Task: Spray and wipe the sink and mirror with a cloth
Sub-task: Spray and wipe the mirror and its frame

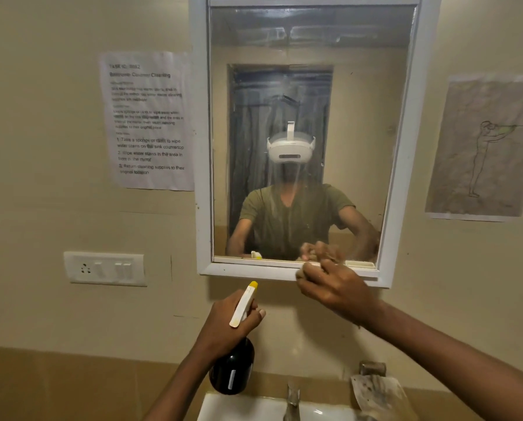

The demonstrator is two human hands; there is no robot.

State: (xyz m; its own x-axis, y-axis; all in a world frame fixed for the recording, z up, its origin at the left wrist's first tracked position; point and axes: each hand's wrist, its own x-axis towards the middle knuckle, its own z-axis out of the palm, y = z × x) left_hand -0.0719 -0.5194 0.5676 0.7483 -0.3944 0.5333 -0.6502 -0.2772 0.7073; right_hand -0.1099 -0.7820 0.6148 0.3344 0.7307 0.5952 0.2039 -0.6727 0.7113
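Note:
A white-framed mirror (302, 50) hangs on the beige wall, its glass streaked with wet smears. My right hand (336, 287) presses a small tan cloth (301, 273) against the lower edge of the mirror frame; most of the cloth is hidden under my fingers. My left hand (229, 323) grips a dark spray bottle (232, 369) with a white and yellow trigger head, held upright below the mirror. The white sink (242, 408) shows at the bottom edge, directly under the bottle.
A metal tap (293, 399) stands on the sink. A dirty rag (378, 393) hangs from a wall fitting at right. A switch panel (105, 268) sits left of the mirror, a printed instruction sheet (149, 120) above it, and a drawing (485, 147) at right.

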